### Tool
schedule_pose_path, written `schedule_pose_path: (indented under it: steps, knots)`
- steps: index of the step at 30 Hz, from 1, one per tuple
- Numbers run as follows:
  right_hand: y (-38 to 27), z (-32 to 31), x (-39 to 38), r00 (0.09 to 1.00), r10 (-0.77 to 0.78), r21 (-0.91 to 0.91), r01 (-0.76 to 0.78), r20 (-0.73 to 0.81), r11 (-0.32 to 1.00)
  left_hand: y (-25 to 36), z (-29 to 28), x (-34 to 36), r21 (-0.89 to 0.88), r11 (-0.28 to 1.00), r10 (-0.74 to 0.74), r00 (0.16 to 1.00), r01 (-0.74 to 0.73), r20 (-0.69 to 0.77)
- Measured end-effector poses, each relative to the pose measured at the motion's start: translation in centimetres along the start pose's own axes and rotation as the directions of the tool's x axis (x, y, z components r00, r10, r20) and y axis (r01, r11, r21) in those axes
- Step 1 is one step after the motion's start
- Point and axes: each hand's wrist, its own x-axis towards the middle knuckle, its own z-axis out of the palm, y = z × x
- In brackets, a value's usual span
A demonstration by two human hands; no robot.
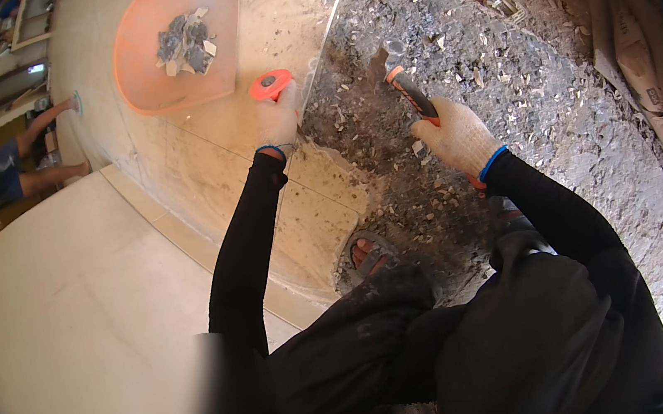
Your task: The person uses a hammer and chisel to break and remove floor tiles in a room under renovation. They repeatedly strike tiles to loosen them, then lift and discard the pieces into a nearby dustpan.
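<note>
My left hand (280,120), in a pale work glove, is closed around a chisel with a round orange-red hand guard (271,85). It is over the edge of the cream floor tiles (234,169), and the chisel's tip is hidden. In my right hand (461,138), also gloved, is a hammer (415,95) with a black and orange handle. Its metal head points away from me, above broken grey rubble (426,35) where the floor is stripped of tile. The two tools are apart.
A translucent orange tub (136,57) with broken pieces inside stands on the tiles at the far left. Brown sacks (641,74) lie along the right side. Another person (4,170) is at the far left. A sandal (365,254) rests at the tile's broken edge.
</note>
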Motion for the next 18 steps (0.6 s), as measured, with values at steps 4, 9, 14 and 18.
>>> schedule_pose_path:
  steps: [4, 9, 14, 18]
  knots:
    - [-0.2, 0.6, -0.2, 0.999, 0.032, 0.061, -0.032, 0.003, 0.998, 1.5, 0.2, -0.3, 0.227, 0.972, 0.067, 0.998, -0.063, -0.01]
    - [-0.7, 1.0, -0.3, 0.999, 0.037, 0.082, -0.039, 0.021, 0.996, 2.9, 0.4, -1.0, 0.419, 0.906, 0.026, 0.996, -0.057, 0.08]
    - [-4.1, -1.7, -0.3, 1.0, -0.004, 0.055, 0.003, 0.005, 0.998, 1.2, 1.2, 0.2, 0.375, 0.913, 0.147, 0.987, -0.161, 0.065]
    - [-10.8, -7.1, -0.7, 0.997, -0.05, 0.064, 0.046, 0.054, 0.997, -0.8, 1.8, 1.5, 0.346, 0.919, 0.205, 0.979, -0.187, -0.014]
